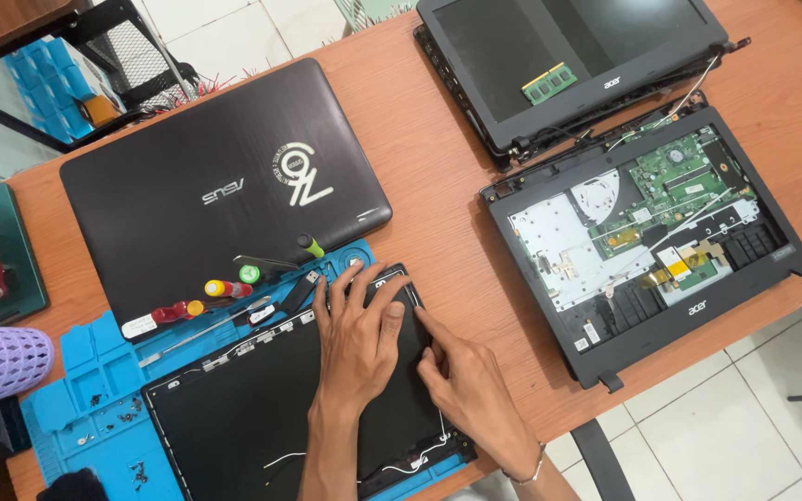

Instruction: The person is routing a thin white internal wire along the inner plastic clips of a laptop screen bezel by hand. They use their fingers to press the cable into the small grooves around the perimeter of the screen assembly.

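The left hand (361, 327) is pressing flat on the black rectangular laptop screen panel (262, 408), steadying it on the blue silicone work mat (85, 371), while the right hand's (466, 385) fingertips are pinching its edge, grasping nothing else.

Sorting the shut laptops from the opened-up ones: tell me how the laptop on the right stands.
Opened up. The laptop on the right has its cover off, baring the green circuit board.

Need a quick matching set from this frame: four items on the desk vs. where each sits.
1 left hand
2 green memory stick
3 opened laptop base
4 screwdrivers

A lying on the detached screen
B right side of the table, board exposed
C flat on the black panel on the blue mat
D along the closed laptop's front edge

Pairs: 1-C, 2-A, 3-B, 4-D
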